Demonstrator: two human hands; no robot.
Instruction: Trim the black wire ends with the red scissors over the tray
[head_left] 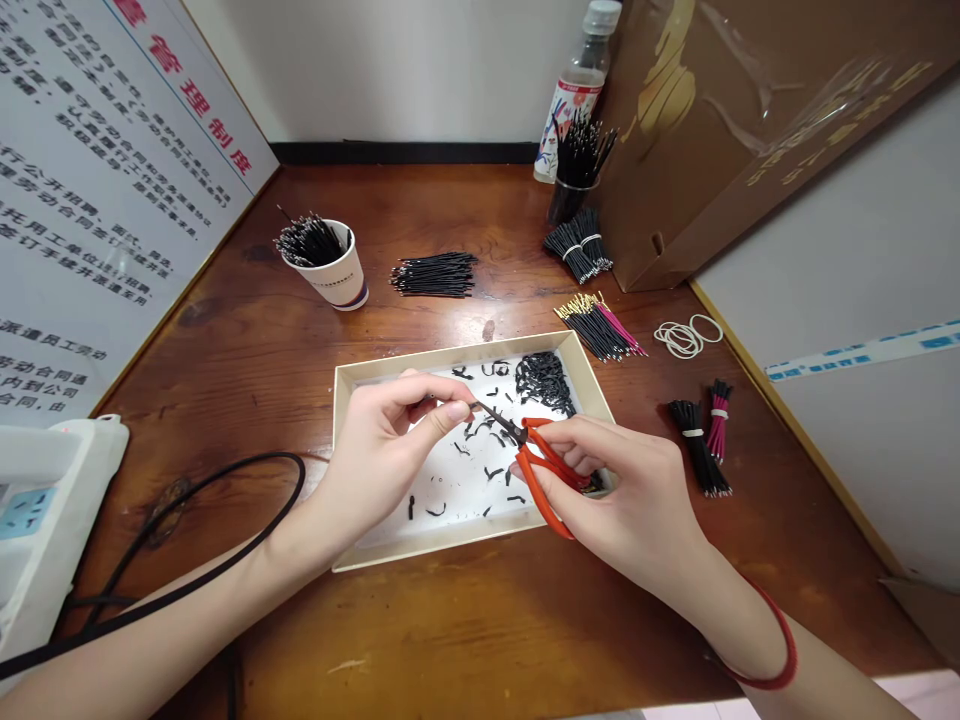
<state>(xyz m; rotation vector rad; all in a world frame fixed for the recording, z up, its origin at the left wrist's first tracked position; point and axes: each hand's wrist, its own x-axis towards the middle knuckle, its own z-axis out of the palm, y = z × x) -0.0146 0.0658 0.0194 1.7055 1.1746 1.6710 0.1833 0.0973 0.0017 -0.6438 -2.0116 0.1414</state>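
Note:
Above a shallow cream box [465,535], my left hand [405,425] pinches a small dark piece between thumb and forefinger; most of it is hidden by the fingertips. My right hand [626,480] has its fingers in the handles of red-handled scissors [541,465]. The scissor tips reach the left fingertips, and the blades look nearly closed. Scattered in the box under both hands are short black scraps [493,473], with a denser heap of black pieces [544,380] in its back right corner.
Behind the box are a paper cup [341,278] of black wires, a loose wire bundle [433,274], banded bundles [577,247] and a bottle [574,85]. Rubber bands [686,338] and more bundles [697,450] lie right. A black cable [281,510] crosses the left forearm; a carton [712,130] stands back right.

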